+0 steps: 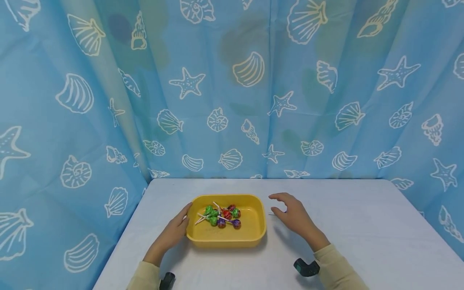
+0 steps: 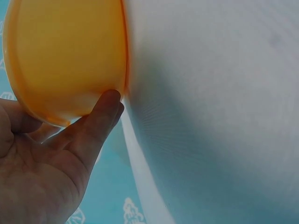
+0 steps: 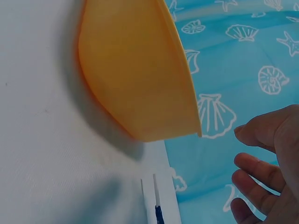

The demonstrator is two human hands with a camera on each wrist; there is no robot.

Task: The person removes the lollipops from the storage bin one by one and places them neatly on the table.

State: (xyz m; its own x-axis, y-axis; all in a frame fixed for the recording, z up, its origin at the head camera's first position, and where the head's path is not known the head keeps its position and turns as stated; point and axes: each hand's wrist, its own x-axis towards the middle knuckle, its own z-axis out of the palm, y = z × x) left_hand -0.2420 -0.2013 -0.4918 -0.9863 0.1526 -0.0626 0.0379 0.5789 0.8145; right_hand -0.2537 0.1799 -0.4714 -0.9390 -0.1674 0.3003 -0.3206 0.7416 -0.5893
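A yellow plastic tub (image 1: 226, 243) stands on the white table with several lollipops (image 1: 214, 220) inside, in green, red and purple wrappers with white sticks. My left hand (image 1: 174, 231) rests against the tub's left end, its fairly straight fingers touching the outer wall. In the left wrist view the thumb lies near the rim. To the right of the tub my right hand (image 1: 295, 215) hovers over the table, thumb and fingers apart, holding nothing. Beside that hand lies a single lollipop, its white stick (image 3: 157, 191) toward the tub; its head is mostly hidden.
The white-covered table (image 1: 362, 225) extends around the tub on all sides. A blue curtain (image 1: 232, 100) with shell and starfish prints hangs behind and at the sides. Dark devices (image 1: 306, 268) are worn on both wrists.
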